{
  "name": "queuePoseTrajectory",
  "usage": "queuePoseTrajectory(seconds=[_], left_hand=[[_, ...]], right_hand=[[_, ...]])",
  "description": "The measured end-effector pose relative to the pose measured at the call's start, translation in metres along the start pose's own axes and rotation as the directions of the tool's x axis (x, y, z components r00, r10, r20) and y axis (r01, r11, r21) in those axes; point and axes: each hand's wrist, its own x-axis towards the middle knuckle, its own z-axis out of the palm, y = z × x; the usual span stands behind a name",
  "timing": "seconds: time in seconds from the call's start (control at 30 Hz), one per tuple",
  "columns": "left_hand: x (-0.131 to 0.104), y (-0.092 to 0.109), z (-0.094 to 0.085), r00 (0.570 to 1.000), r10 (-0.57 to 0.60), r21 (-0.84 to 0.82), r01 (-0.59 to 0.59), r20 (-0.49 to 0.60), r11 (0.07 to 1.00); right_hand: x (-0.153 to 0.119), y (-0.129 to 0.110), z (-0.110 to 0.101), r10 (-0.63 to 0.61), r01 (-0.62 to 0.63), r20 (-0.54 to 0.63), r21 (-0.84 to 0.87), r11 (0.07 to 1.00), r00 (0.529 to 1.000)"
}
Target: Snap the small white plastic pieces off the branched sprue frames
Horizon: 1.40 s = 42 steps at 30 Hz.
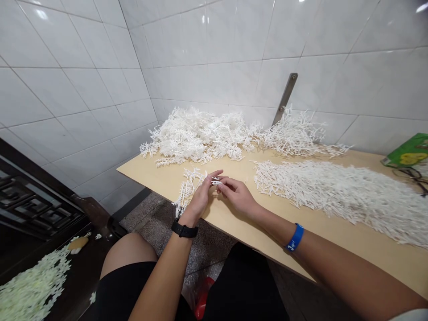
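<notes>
Over the front edge of the board, my left hand (199, 199) is closed on a white branched plastic sprig (187, 189), whose twigs spread out to the left of my fingers. Close by on the right, my right hand (239, 194) pinches the thin white tips (216, 179) that stick out between the two hands. Whether those tips belong to the same sprig is hidden by my fingers. Behind my hands lies a tangled heap of white sprigs (200, 133). To the right spreads a flat pile of short white pieces (344, 191).
The light wooden board (230, 227) meets the tiled wall, where a metal bracket (284, 100) stands up. A looser bunch (297, 131) lies by it. A green packet (408, 150) sits far right. Pale green pieces (36, 285) cover a dark wooden seat (75, 285) at lower left.
</notes>
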Motion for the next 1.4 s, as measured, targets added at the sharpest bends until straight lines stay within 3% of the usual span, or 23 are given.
queuePoseTrajectory(seconds=[0.1, 0.23, 0.6, 0.87, 1.0, 1.17, 1.4], left_hand=[[0.001, 0.002, -0.002, 0.999, 0.006, -0.055, -0.009, -0.052, 0.998], [0.003, 0.001, -0.004, 0.992, 0.024, -0.062, -0.032, -0.122, 0.998], [0.002, -0.004, -0.003, 0.989, 0.088, -0.029, -0.092, -0.121, 0.995], [0.0, -0.003, -0.003, 0.995, 0.08, -0.039, -0.083, -0.066, 0.996], [0.001, -0.001, -0.004, 0.99, 0.092, -0.035, -0.097, -0.111, 0.995], [0.004, -0.007, -0.006, 0.972, 0.134, 0.004, -0.135, -0.192, 0.991], [0.004, -0.006, -0.003, 0.962, 0.157, 0.064, -0.146, -0.224, 0.987]], right_hand=[[0.001, -0.001, -0.008, 0.087, -0.092, 0.048, 0.132, 0.987, 0.995], [0.002, 0.0, -0.014, 0.172, -0.196, 0.139, 0.182, 0.963, 0.975], [0.004, 0.002, -0.014, 0.187, -0.23, 0.208, 0.209, 0.95, 0.96], [0.003, 0.002, -0.007, 0.12, -0.14, 0.153, 0.127, 0.982, 0.981], [0.004, 0.003, -0.008, 0.111, -0.117, 0.056, 0.113, 0.987, 0.992], [0.005, 0.005, -0.01, 0.122, -0.127, 0.039, 0.144, 0.981, 0.992], [0.007, 0.01, -0.016, 0.216, -0.228, 0.074, 0.301, 0.926, 0.974]])
